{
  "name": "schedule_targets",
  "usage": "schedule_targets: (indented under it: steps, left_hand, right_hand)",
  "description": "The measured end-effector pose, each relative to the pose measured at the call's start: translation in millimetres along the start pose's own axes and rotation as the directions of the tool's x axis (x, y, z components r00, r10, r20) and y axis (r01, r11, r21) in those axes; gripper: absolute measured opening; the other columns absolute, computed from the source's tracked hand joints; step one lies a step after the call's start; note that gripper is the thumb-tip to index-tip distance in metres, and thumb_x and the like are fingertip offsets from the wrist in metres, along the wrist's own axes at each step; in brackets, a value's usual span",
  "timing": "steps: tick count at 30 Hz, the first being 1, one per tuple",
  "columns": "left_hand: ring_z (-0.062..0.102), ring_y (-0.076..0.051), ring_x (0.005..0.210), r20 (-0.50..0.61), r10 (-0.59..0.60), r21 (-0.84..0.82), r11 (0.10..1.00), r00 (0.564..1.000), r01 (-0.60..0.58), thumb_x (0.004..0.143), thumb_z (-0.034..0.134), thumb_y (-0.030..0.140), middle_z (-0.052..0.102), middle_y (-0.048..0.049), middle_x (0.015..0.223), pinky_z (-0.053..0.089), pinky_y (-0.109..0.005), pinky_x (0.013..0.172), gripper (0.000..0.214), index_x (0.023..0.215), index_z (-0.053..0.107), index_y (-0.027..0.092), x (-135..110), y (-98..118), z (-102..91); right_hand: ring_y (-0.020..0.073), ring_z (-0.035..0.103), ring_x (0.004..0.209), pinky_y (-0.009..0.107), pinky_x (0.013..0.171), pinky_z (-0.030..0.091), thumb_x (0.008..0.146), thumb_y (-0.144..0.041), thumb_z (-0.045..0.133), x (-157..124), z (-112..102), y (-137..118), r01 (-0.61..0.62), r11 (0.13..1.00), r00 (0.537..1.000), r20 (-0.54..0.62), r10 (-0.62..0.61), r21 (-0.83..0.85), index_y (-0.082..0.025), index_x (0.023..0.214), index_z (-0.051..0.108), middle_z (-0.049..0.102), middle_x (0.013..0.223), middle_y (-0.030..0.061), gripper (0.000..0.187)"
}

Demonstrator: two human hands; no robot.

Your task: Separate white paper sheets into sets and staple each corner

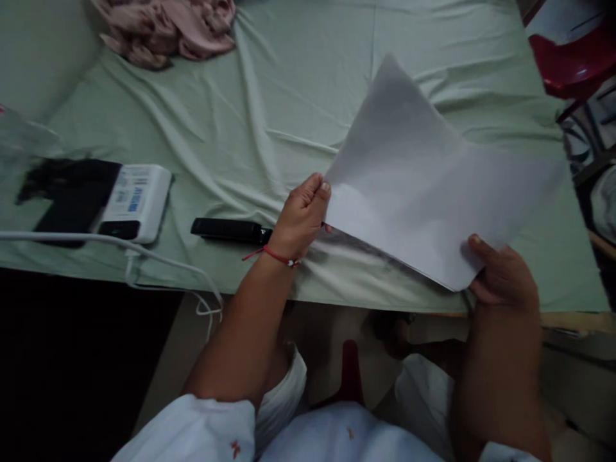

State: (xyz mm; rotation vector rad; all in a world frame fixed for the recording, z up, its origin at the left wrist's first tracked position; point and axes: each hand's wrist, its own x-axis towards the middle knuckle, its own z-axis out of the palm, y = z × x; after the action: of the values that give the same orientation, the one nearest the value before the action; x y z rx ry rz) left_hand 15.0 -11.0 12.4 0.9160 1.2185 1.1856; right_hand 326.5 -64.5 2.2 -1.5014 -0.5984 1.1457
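A thin stack of white paper sheets [409, 173] is held up over the green cloth, bowed in the middle with its far corners raised. My left hand [307, 208] pinches its left corner, thumb on top and fingers beneath. At the near right corner, my right hand [503, 273] grips the paper with its thumb on the upper face. Just left of my left wrist lies a black stapler-like object [228, 230], its right end partly hidden by the wrist.
A white power bank [137, 202] with a white cable [178, 260] lies on the green cloth [308, 83] at left, beside a black flat item [72, 212]. A pinkish crumpled cloth [168, 29] sits at the back left. A red chair [572, 61] stands beyond the right edge.
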Motion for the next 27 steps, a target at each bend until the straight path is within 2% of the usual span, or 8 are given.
schedule_targets:
  steps: [4,8,12,14,16,19,21,27]
  left_hand:
    - [0.051,-0.010,0.059,-0.018,-0.045,-0.041,0.998,0.999,0.045,0.092,0.079,0.044,0.046,0.0047,0.068,0.041,-0.021,0.051,0.027,0.090,0.061,0.025,0,1,-0.7]
    - [0.043,-0.008,0.053,-0.053,-0.010,-0.001,1.000,0.999,0.010,0.093,0.078,0.042,0.043,0.0057,0.065,0.034,-0.020,0.047,0.032,0.082,0.055,0.023,2,0,-3.5]
    - [0.036,-0.007,0.049,-0.096,-0.031,0.006,0.999,0.995,0.032,0.098,0.071,0.031,0.039,0.0068,0.062,0.029,-0.020,0.043,0.033,0.076,0.047,0.023,2,1,-1.4]
    - [0.038,-0.007,0.048,-0.079,-0.089,-0.022,0.996,0.993,0.087,0.101,0.063,0.026,0.041,0.0070,0.063,0.029,-0.019,0.042,0.028,0.078,0.048,0.023,1,2,3.2]
    - [0.038,-0.007,0.048,-0.054,-0.125,-0.065,0.990,0.991,0.121,0.103,0.056,0.022,0.042,0.0073,0.064,0.027,-0.017,0.041,0.024,0.080,0.048,0.023,-2,3,9.1]
    - [0.036,-0.006,0.046,-0.041,-0.152,-0.134,0.980,0.987,0.146,0.105,0.050,0.018,0.040,0.0075,0.062,0.024,-0.016,0.039,0.029,0.077,0.047,0.022,-8,4,15.7]
    - [0.036,-0.005,0.045,-0.021,-0.176,-0.155,0.973,0.984,0.171,0.103,0.053,0.017,0.042,0.0075,0.063,0.026,-0.016,0.038,0.029,0.075,0.048,0.021,-12,5,15.2]
    - [0.056,-0.003,0.048,0.136,-0.215,-0.096,0.969,0.967,0.228,0.090,0.067,0.011,0.059,0.0044,0.070,0.035,-0.014,0.043,0.010,0.082,0.062,0.015,-22,3,-1.5]
  right_hand:
    - [0.0174,0.075,0.083,0.027,0.079,0.064,0.057,-0.027,0.098,-2,0,6,0.080,0.992,0.996,-0.020,-0.083,-0.096,-0.018,0.087,0.078,0.082,0.095,0.0043,0.038]
    - [0.0169,0.073,0.081,0.028,0.077,0.064,0.063,-0.027,0.096,-11,-1,5,0.200,0.960,0.978,-0.009,-0.206,-0.197,-0.017,0.086,0.079,0.081,0.095,0.0041,0.031]
    - [0.0199,0.073,0.103,0.030,0.091,0.062,0.064,-0.020,0.093,-19,4,-5,0.403,0.859,0.908,0.025,-0.417,-0.315,-0.023,0.079,0.079,0.080,0.093,0.0014,0.021]
    - [0.0204,0.073,0.101,0.030,0.086,0.062,0.066,-0.023,0.092,-18,6,-9,0.446,0.835,0.885,0.019,-0.466,-0.322,-0.026,0.072,0.077,0.078,0.089,0.0002,0.016]
    - [0.0186,0.072,0.082,0.028,0.073,0.062,0.061,-0.027,0.093,-16,6,-11,0.398,0.877,0.904,-0.046,-0.425,-0.268,-0.026,0.066,0.076,0.076,0.079,-0.0014,0.018]
    - [0.0134,0.061,0.058,0.026,0.054,0.056,0.050,-0.031,0.097,-10,3,-11,0.236,0.954,0.952,-0.153,-0.265,-0.184,-0.022,0.064,0.075,0.071,0.067,-0.0024,0.027]
    - [0.0125,0.060,0.056,0.025,0.050,0.053,0.051,-0.033,0.097,-7,1,-11,0.184,0.969,0.962,-0.172,-0.212,-0.162,-0.020,0.069,0.077,0.073,0.070,-0.0006,0.030]
    - [0.0123,0.060,0.057,0.026,0.051,0.050,0.050,-0.034,0.095,0,-8,-7,0.182,0.969,0.953,-0.212,-0.216,-0.169,-0.017,0.073,0.077,0.074,0.073,0.0009,0.034]
